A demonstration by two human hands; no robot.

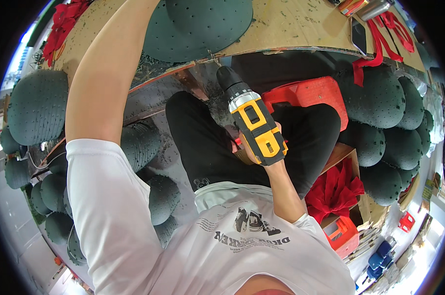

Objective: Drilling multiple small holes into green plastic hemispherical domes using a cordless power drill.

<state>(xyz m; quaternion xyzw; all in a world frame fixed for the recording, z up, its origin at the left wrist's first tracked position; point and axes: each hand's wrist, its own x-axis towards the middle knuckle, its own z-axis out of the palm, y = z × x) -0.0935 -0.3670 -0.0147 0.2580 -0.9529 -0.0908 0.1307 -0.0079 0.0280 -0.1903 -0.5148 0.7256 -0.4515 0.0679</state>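
A yellow and black cordless drill (260, 129) is in my right hand (250, 154), whose fingers are wrapped round its grip and mostly hidden beneath the drill body. Its black chuck (228, 77) points up and left, with a thin bit (214, 57) near the table's front edge. Just beyond the bit lies a large dark green dome (198, 29), smooth and dotted with small holes. My left arm (104, 73) reaches forward beside the dome and leaves the view at the top, so the left hand is out of sight.
Green scraps litter the brown table (301, 27). A phone (358, 36), red ribbon (379, 46) and a metal flask (375, 9) lie at its right. More green domes (374, 101) are stacked on both sides. A red plastic stool (311, 93) and a red bow (333, 191) are near my legs.
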